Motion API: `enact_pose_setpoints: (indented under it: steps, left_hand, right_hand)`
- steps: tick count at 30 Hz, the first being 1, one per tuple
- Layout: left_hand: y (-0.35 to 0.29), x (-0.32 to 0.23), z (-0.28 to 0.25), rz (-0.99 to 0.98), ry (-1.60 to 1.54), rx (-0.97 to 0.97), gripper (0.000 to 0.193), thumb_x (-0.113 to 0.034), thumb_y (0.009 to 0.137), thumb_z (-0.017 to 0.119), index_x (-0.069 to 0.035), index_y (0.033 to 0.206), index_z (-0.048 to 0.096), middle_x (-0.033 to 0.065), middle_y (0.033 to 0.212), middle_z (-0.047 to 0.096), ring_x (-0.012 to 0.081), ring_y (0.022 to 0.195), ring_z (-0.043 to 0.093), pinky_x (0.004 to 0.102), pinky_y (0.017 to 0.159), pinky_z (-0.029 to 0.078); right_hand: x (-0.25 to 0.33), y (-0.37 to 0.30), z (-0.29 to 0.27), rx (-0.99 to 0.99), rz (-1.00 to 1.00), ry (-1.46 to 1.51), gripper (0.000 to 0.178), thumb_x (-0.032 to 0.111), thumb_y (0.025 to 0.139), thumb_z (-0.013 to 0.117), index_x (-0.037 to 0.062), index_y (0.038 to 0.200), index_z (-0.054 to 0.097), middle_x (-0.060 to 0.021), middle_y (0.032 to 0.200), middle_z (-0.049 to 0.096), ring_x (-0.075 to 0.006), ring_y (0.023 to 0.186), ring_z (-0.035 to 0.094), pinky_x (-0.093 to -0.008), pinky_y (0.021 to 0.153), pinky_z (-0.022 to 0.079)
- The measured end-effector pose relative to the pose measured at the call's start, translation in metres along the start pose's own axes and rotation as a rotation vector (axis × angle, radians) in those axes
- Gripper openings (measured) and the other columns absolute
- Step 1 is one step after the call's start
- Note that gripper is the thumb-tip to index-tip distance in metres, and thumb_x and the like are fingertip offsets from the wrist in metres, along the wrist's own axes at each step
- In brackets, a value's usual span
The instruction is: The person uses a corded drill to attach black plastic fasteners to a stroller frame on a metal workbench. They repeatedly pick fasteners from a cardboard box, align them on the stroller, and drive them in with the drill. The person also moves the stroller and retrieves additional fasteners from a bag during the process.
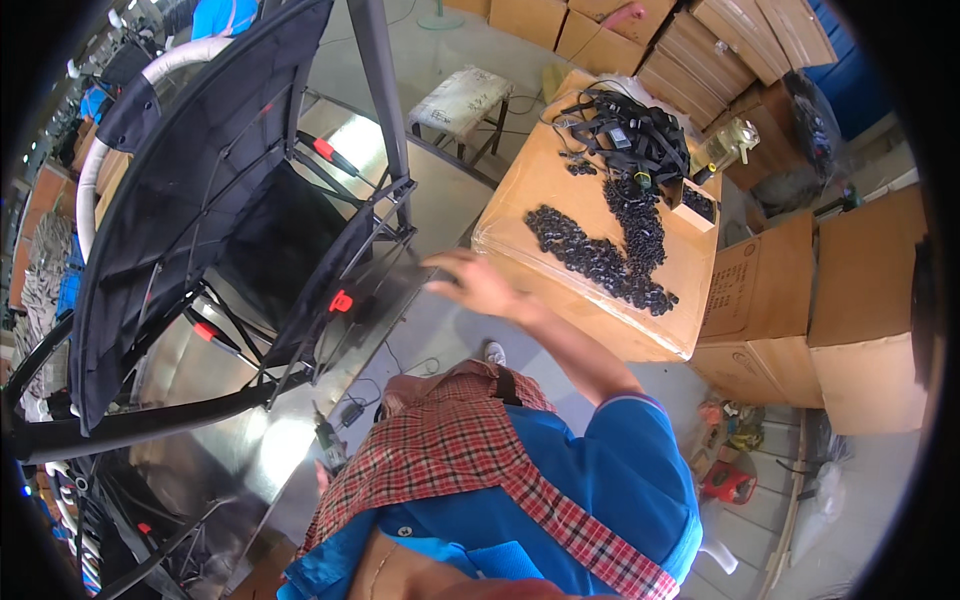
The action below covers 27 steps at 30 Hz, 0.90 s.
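Note:
My right hand reaches forward from a blue sleeve and is blurred. Its thumb and fingers pinch the near edge of a large black fabric-and-metal folding frame. The frame stands tilted on a shiny metal table and has red clips on its rods. My left hand is hidden below my checked apron and blue shirt.
To the right, a big cardboard box carries a heap of small black parts, a bundle of black straps and a small open carton. More cartons are stacked right and behind. A padded stool stands on the floor.

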<state>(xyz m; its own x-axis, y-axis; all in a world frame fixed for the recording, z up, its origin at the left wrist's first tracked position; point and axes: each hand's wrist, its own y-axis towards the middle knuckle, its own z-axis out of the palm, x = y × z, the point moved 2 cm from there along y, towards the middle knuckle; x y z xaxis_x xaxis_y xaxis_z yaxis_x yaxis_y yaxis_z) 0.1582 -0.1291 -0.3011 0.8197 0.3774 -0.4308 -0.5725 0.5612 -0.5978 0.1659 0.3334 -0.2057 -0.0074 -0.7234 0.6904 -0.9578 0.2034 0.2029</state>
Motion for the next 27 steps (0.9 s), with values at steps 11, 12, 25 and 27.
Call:
enact_pose_setpoints:
  steps: [11,12,25,27]
  left_hand:
    - [0.025,0.037,0.149,-0.096,0.082,0.127,0.061,-0.041,0.087,0.061,0.000,0.130,0.045,0.0123,0.095,0.058,0.0199,0.084,0.059,0.0308,0.069,0.051]
    - [0.046,0.036,0.142,-0.107,0.209,0.211,0.068,-0.041,0.084,0.064,0.002,0.131,0.041,0.0102,0.087,0.054,0.0168,0.073,0.057,0.0271,0.060,0.049]
    - [0.116,0.081,0.329,-0.395,0.818,0.539,0.082,-0.043,0.070,0.076,0.001,0.132,0.047,0.0082,0.089,0.059,0.0151,0.069,0.057,0.0261,0.062,0.043]
    - [0.122,0.090,0.342,-0.376,0.907,0.545,0.085,-0.042,0.071,0.076,0.002,0.136,0.044,0.0077,0.092,0.060,0.0145,0.076,0.057,0.0260,0.067,0.043]
  right_hand:
    - [-0.215,-0.160,-0.160,-0.361,0.564,-0.469,0.024,0.021,0.084,0.069,0.0034,0.101,0.068,-0.0165,0.100,0.068,-0.0308,0.090,0.067,-0.0381,0.079,0.053]
    - [-0.231,-0.168,-0.166,-0.385,0.632,-0.474,0.021,0.020,0.084,0.068,0.0049,0.098,0.068,-0.0155,0.098,0.067,-0.0318,0.088,0.066,-0.0387,0.078,0.053]
    - [-0.290,-0.175,-0.175,-0.243,0.553,-0.707,0.011,0.014,0.078,0.066,0.0054,0.083,0.062,-0.0140,0.092,0.063,-0.0323,0.086,0.065,-0.0403,0.074,0.055]
    - [-0.297,-0.176,-0.173,-0.201,0.568,-0.727,0.011,0.014,0.077,0.065,0.0052,0.083,0.062,-0.0136,0.092,0.063,-0.0317,0.087,0.065,-0.0396,0.074,0.055]
